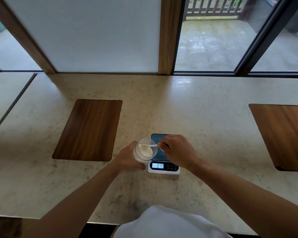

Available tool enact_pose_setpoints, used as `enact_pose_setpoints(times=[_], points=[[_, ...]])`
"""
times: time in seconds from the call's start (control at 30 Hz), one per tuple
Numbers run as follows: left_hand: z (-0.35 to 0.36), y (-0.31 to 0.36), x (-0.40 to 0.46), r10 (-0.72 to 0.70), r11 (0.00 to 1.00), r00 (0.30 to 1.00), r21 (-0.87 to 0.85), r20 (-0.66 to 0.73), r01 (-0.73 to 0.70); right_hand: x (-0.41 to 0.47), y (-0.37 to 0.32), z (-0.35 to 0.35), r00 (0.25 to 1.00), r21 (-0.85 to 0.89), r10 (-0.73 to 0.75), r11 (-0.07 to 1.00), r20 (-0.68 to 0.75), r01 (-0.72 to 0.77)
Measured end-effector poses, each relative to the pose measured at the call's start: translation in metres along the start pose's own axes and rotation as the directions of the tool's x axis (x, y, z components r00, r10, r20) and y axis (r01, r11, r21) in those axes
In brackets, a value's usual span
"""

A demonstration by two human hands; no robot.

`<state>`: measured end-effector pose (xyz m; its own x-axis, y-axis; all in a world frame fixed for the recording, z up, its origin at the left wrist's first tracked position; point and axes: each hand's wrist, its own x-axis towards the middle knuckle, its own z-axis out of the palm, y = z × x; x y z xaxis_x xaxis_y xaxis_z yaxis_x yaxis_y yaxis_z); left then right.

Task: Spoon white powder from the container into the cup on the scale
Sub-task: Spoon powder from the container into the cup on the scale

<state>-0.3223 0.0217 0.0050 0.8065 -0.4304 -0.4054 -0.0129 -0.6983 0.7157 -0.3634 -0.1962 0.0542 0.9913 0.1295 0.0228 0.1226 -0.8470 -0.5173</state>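
Note:
My left hand (127,160) grips a clear container (144,150) of white powder, tilted with its mouth toward the scale (163,166). My right hand (176,151) holds a small white spoon (152,146) whose bowl reaches into the container's opening. The scale is white with a dark platform and a lit display reading 0.19. My right hand hangs over the platform and hides most of the cup; only a small pale edge (161,149) shows under the fingers.
The scale sits on a pale marble counter (205,117). A wooden inlay panel (89,129) lies to the left and another (284,134) at the far right. Windows and a wooden post stand behind the counter. My white shirt (162,222) fills the bottom edge.

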Motion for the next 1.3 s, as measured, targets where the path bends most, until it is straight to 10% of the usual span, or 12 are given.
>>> enact_pose_setpoints(times=[1.3], points=[[0.011, -0.012, 0.02, 0.086, 0.996, 0.996, 0.003, -0.017, -0.086, -0.001, 0.016, -0.008, 0.93, 0.325, 0.36, 0.874, 0.068, -0.362]])
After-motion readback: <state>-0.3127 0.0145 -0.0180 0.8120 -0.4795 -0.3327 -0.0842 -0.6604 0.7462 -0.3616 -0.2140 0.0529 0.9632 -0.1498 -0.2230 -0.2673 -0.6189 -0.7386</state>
